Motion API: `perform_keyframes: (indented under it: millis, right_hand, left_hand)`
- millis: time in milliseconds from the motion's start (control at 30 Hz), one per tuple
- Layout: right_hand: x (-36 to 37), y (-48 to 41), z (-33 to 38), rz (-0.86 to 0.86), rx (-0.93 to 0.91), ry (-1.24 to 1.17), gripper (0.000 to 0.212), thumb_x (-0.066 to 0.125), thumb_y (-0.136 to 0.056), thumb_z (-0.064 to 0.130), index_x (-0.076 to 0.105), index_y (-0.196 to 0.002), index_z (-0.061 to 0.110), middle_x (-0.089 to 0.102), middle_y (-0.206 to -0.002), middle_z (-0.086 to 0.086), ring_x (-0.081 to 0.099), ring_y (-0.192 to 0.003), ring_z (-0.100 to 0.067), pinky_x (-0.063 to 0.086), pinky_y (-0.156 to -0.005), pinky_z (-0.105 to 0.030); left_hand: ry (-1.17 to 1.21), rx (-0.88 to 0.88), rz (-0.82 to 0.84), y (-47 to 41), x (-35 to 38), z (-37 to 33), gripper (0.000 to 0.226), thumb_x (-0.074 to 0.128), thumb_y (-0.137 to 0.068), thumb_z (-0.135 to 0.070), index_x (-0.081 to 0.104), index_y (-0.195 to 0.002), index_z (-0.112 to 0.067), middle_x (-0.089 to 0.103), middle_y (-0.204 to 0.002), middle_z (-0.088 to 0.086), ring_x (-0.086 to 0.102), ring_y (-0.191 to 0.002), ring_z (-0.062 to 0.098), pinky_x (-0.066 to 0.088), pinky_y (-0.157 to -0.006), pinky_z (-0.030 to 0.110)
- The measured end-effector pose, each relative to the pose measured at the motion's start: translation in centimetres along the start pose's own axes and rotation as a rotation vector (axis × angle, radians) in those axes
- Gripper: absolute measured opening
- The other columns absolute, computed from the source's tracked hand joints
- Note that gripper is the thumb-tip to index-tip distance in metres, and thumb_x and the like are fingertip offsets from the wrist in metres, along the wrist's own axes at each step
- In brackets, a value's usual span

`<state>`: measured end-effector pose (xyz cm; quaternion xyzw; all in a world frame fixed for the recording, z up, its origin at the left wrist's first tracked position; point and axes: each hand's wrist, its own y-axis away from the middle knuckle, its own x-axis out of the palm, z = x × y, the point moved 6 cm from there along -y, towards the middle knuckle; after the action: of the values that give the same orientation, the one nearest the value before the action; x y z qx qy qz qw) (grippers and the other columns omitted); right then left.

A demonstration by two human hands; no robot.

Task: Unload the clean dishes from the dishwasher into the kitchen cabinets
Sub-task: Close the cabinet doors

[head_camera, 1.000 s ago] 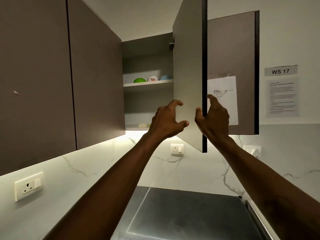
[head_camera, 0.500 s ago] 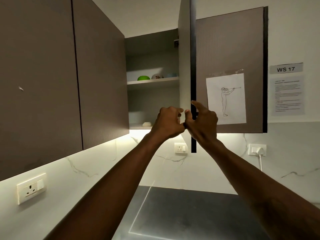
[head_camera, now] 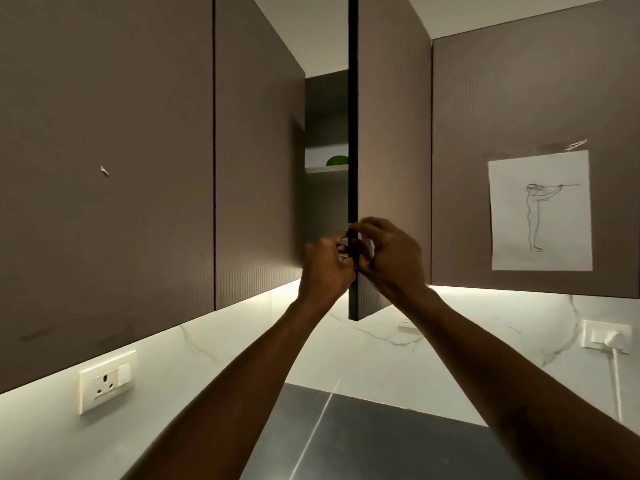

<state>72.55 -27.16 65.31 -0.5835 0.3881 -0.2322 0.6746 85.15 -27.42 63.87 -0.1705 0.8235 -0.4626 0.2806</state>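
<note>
The brown wall cabinet door (head_camera: 391, 133) stands partly open, with its dark edge (head_camera: 352, 98) turned almost straight at me. My left hand (head_camera: 325, 268) and my right hand (head_camera: 388, 258) meet low on that edge, one on each side, fingers curled round it. Through the narrow gap left of the door I see a white shelf (head_camera: 323, 170) with a green bowl (head_camera: 336, 161) on it. The rest of the cabinet's inside is hidden by the door. No dish is in either hand.
Closed brown cabinet doors (head_camera: 138, 168) run along the left. A door on the right carries a paper drawing (head_camera: 540, 209). Below are a lit marble backsplash (head_camera: 214, 355), a socket (head_camera: 105, 381) at left, a plugged socket (head_camera: 606, 336) at right, and a dark countertop (head_camera: 363, 441).
The door has swung from wide open towards the cabinet, narrowing the gap. Both hands have come together on its edge, and the other bowls are now hidden.
</note>
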Motion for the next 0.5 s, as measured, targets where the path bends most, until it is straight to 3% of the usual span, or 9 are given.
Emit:
perform_keyframes:
  millis: [67,133,300,400,500]
  right_hand:
    - [2.5,-0.7,0.4,0.025,-0.056,0.080,0.037,0.070,-0.089,0.046,0.071,-0.119,0.025,0.064,-0.132,-0.005,0.069,-0.099,-0.024,0.056,-0.081,-0.035]
    - [5.0,-1.5,0.6,0.044,-0.101,0.130,0.040,0.072,-0.086,0.047,0.070,-0.119,0.025,0.059,-0.138,-0.007,0.066,-0.107,-0.028,0.055,-0.082,-0.036]
    - [11.3,-3.6,0.2,0.086,-0.220,0.223,0.042,0.060,-0.091,0.052,0.067,-0.123,0.027,0.049,-0.148,-0.011,0.047,-0.134,-0.036,0.043,-0.105,-0.059]
    - [14.4,-4.8,-0.6,0.093,-0.269,0.268,0.046,0.043,-0.093,0.057,0.064,-0.124,0.030,0.044,-0.151,-0.008,0.040,-0.139,-0.033,0.032,-0.111,-0.061]
    - [17.5,-5.7,-1.5,0.139,-0.294,0.264,0.053,0.034,-0.091,0.058,0.063,-0.125,0.030,0.041,-0.153,-0.008,0.037,-0.141,-0.031,0.027,-0.113,-0.061]
  left_hand:
    - [-0.012,-0.005,-0.044,-0.4,-0.5,1.9,0.023,0.072,-0.089,-0.006,0.073,-0.112,-0.010,0.072,-0.086,-0.002,0.065,-0.073,0.010,0.052,-0.072,0.007]
    - [-0.027,-0.011,-0.091,-0.8,-0.9,3.8,0.023,0.070,-0.091,-0.007,0.073,-0.114,-0.008,0.074,-0.093,0.004,0.063,-0.075,0.009,0.045,-0.068,-0.001]
    - [-0.108,-0.045,-0.184,-2.9,-0.9,8.6,0.014,0.069,-0.092,-0.009,0.075,-0.104,-0.005,0.075,-0.087,0.007,0.061,-0.071,0.010,0.040,-0.066,-0.001]
    - [-0.157,-0.040,-0.204,-4.5,-0.6,11.1,0.019,0.066,-0.092,-0.007,0.075,-0.110,-0.006,0.076,-0.090,0.007,0.064,-0.074,0.014,0.037,-0.067,-0.005]
    - [-0.214,-0.041,-0.205,-6.1,0.2,13.8,0.016,0.065,-0.093,-0.007,0.075,-0.107,-0.007,0.074,-0.086,0.004,0.065,-0.073,0.013,0.039,-0.068,-0.001]
